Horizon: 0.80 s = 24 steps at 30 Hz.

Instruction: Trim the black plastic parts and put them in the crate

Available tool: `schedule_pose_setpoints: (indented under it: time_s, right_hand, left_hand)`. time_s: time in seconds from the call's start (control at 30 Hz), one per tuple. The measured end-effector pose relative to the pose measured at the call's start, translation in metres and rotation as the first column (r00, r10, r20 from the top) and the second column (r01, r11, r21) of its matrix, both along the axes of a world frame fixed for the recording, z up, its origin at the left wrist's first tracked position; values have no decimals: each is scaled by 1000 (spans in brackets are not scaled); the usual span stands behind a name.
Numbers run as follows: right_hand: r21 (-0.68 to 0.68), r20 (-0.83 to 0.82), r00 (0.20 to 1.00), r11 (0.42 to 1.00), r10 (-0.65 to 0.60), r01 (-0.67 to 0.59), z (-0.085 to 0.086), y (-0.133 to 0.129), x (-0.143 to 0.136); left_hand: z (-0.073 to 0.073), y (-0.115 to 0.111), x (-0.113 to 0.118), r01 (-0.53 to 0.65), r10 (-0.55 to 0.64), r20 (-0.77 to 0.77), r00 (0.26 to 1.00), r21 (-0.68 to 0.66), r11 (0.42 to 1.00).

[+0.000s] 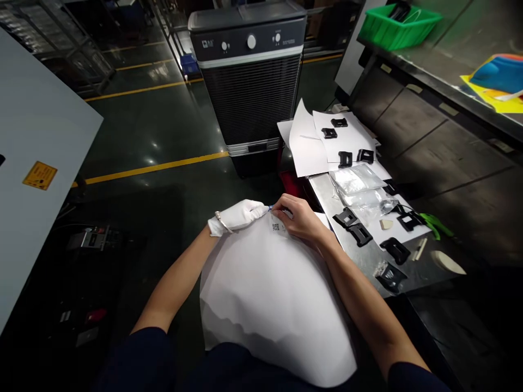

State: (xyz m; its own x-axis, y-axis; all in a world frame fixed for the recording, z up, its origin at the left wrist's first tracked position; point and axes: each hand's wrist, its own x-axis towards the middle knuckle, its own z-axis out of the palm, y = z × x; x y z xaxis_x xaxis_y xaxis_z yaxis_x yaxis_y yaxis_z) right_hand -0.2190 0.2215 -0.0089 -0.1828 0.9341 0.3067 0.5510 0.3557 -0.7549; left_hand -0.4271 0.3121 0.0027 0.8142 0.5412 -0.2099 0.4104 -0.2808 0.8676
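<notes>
My left hand [241, 214], in a white glove with a band at its wrist, is closed in a pinch. Facing it, my bare right hand [300, 218] has its fingertips pressed together. Between the two sets of fingertips shows a small blue thing [270, 208], mostly hidden by the fingers. Just below my right fingers is a small printed label [277, 224] with a square code; whether it is on a bag or on the paper I cannot tell. A large white sheet [265, 288] spreads under both hands and over my lap.
At right, a metal bench [327, 193] bears white papers [306, 144], clear plastic bags [359, 185] and several black plastic parts [395, 250]. A tall black appliance [253, 92] stands ahead. A green bin [398, 30] sits on the upper shelf. A pale panel [41, 120] rises at left.
</notes>
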Motion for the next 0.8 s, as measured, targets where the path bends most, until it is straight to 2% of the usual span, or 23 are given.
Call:
schedule_pose_setpoints:
  time_s: [0.13, 0.3, 0.6, 0.8]
  right_hand:
    - [71, 57, 998, 997, -40, 36, -6, -12, 1]
    - [246, 81, 995, 968, -63, 42, -9, -26, 5]
    - [262, 92, 995, 965, -35, 9, -11, -41, 16]
    - [295, 68, 997, 956, -22, 1, -12, -38, 17]
  left_hand:
    - [-13, -11, 17, -8, 15, 104, 994, -70, 997]
    - [-14, -19, 24, 26, 8, 211, 977, -157, 987]
    - [-22, -21, 28, -25, 94, 222, 970, -298, 954]
    - [-30, -15, 25, 3, 76, 227, 971, -329, 944]
